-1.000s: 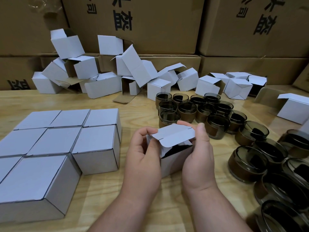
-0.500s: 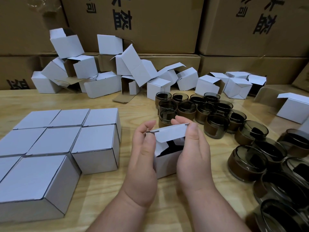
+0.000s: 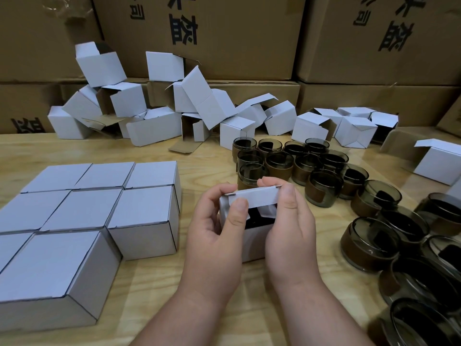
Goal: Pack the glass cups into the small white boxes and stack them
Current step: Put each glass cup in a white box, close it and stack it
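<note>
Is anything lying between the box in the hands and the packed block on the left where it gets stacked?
Nothing visible: bare table separates the small white box, held by the left hand and right hand, from the closed boxes.

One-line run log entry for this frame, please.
step: closing lid | small white box: lid half folded | left hand, right hand: grip on box
</note>
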